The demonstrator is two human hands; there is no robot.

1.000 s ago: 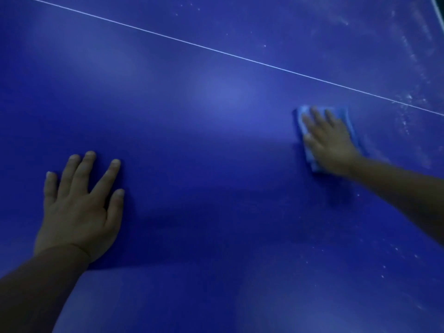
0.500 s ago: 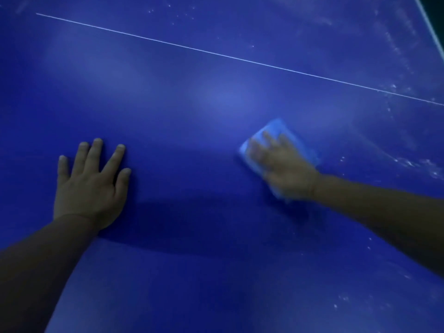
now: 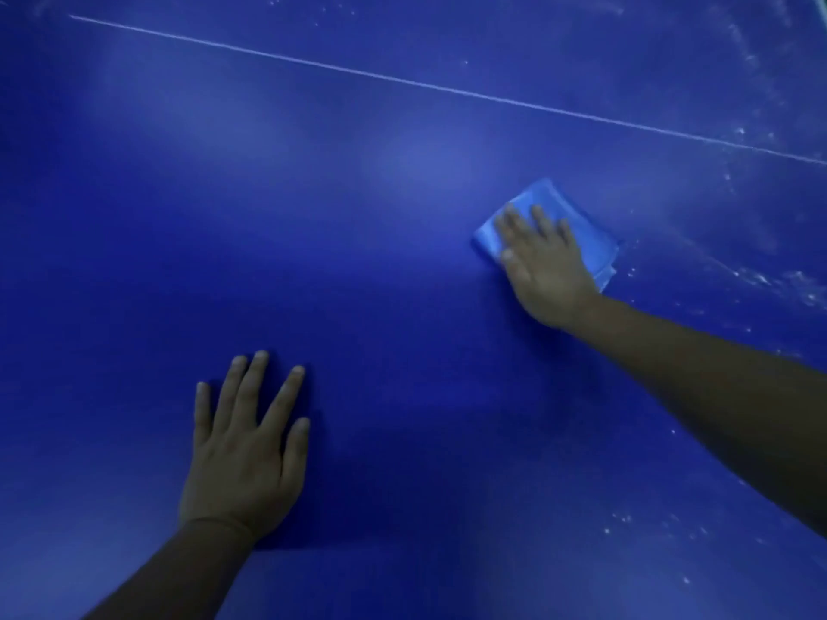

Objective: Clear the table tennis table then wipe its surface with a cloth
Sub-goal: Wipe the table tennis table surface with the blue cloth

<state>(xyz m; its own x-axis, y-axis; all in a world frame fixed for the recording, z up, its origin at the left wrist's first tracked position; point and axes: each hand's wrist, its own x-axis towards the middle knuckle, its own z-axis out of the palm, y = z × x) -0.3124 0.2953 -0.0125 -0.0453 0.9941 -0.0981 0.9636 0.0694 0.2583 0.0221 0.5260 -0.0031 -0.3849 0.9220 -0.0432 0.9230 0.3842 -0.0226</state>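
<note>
The blue table tennis table (image 3: 402,284) fills the whole view. A folded light-blue cloth (image 3: 543,201) lies flat on it at the middle right. My right hand (image 3: 543,261) presses down on the cloth with straight, spread fingers and covers most of it. My left hand (image 3: 244,445) rests flat on the bare table surface at the lower left, fingers spread, holding nothing.
A thin white line (image 3: 447,89) crosses the table diagonally from upper left to right. White dust specks and smears (image 3: 760,279) lie on the surface at the right and lower right. The table's white edge (image 3: 821,2) shows at the top right corner.
My right hand slid the cloth leftward across the table, then slightly back right. My left hand stays planted on the surface while the view shifts, so it appears further right.
</note>
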